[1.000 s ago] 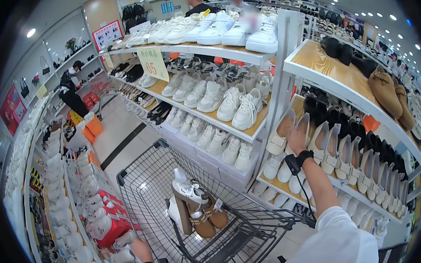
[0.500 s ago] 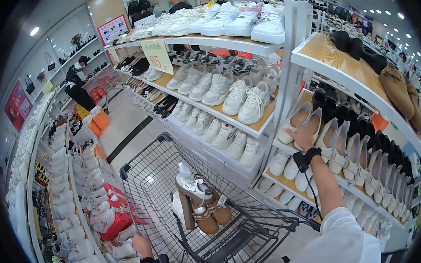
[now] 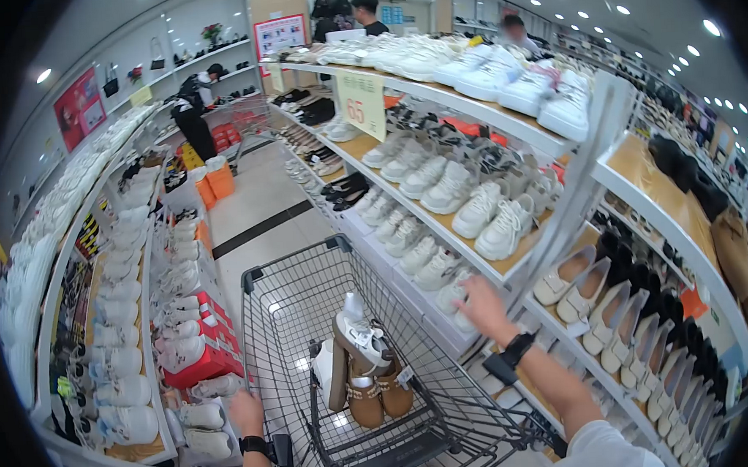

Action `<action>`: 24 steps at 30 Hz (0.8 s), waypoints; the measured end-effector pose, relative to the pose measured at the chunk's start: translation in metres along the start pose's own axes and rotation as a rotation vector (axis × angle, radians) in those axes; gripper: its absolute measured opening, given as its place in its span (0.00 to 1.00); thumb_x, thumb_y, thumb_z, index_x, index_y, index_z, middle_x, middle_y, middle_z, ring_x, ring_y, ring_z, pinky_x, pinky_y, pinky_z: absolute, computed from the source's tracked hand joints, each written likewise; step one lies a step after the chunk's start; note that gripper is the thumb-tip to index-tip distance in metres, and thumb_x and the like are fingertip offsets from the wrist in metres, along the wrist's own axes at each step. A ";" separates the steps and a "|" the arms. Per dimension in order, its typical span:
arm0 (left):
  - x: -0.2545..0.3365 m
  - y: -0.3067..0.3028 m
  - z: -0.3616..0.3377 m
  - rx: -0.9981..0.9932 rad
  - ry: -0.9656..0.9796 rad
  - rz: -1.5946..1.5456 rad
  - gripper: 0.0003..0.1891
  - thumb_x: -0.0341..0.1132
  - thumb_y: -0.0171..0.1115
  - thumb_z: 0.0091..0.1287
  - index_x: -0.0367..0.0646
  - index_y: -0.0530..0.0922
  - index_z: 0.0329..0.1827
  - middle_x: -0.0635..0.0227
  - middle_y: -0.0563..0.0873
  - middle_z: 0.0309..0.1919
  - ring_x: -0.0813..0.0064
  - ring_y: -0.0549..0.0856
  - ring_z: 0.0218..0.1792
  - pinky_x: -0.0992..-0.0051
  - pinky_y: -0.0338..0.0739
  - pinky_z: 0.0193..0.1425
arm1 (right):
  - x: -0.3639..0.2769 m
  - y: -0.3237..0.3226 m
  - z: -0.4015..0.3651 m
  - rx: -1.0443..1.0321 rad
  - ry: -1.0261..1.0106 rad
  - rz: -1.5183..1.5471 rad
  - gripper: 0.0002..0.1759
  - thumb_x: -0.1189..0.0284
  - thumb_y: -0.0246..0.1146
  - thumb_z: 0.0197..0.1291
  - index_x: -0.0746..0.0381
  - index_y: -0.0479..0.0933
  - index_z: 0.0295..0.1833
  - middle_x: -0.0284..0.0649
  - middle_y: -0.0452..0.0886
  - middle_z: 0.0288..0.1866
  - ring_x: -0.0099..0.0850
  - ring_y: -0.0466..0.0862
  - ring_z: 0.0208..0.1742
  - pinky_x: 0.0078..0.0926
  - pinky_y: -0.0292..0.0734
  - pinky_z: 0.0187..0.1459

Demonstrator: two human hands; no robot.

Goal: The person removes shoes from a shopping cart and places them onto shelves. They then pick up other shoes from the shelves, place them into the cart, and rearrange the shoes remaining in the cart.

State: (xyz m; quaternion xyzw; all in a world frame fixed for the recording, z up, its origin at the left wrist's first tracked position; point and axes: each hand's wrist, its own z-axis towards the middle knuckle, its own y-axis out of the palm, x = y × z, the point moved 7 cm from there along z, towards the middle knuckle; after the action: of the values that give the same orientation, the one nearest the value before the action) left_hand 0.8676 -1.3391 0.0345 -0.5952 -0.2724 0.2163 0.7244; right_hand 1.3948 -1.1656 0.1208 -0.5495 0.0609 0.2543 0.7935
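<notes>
My left hand (image 3: 246,412) is curled at the left rim of a black wire shopping cart (image 3: 269,323), its fingers closed on the edge. Inside the cart lie a pair of brown studded shoes (image 3: 381,398) and a pair of white sneakers with thick soles (image 3: 364,340), one leaning over the other. My right hand (image 3: 484,309) is raised over the cart's right side with fingers apart and nothing visible in it. Behind it are white sneakers (image 3: 435,270) on a lower shelf. Cream flats (image 3: 573,286) stand on the rack to its right.
White shelving (image 3: 512,277) full of shoes runs along the right, with a "65" price sign (image 3: 361,107). Another shoe rack (image 3: 147,347) and a red box (image 3: 202,348) line the left. Tiled aisle floor (image 3: 257,189) stretches ahead; a person (image 3: 194,116) stands at its far end.
My right hand has drawn back from the cream flats and moved left over the cart, its fingers parted. The flats remain on the rack. The view has turned, shifting the shelves rightward.
</notes>
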 end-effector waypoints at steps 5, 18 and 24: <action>0.002 -0.004 0.007 -0.063 -0.061 -0.055 0.15 0.42 0.59 0.55 0.37 0.80 0.33 0.48 0.82 0.33 0.50 0.82 0.36 0.57 0.76 0.41 | -0.042 0.135 0.013 -0.296 0.103 0.258 0.28 0.56 0.58 0.57 0.68 0.67 0.54 0.60 0.73 0.50 0.56 0.72 0.52 0.44 0.67 0.54; -0.001 0.002 0.045 -0.084 -0.060 -0.069 0.12 0.41 0.59 0.55 0.40 0.81 0.30 0.54 0.83 0.30 0.55 0.83 0.35 0.60 0.78 0.40 | -0.040 0.177 0.032 -0.332 0.262 0.228 0.16 0.64 0.53 0.60 0.67 0.69 0.42 0.60 0.78 0.34 0.58 0.77 0.39 0.52 0.70 0.41; 0.000 0.013 0.061 -0.011 -0.012 -0.054 0.12 0.42 0.58 0.55 0.41 0.81 0.29 0.54 0.83 0.27 0.56 0.84 0.31 0.61 0.78 0.37 | -0.062 0.158 0.043 -0.250 0.201 0.042 0.15 0.64 0.52 0.60 0.66 0.68 0.41 0.57 0.77 0.27 0.55 0.78 0.32 0.50 0.72 0.37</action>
State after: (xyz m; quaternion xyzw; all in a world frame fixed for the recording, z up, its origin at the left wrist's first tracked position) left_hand 0.8282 -1.2908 0.0306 -0.5901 -0.2938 0.1987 0.7252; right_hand 1.2590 -1.1056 0.0274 -0.6653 0.1196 0.2202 0.7033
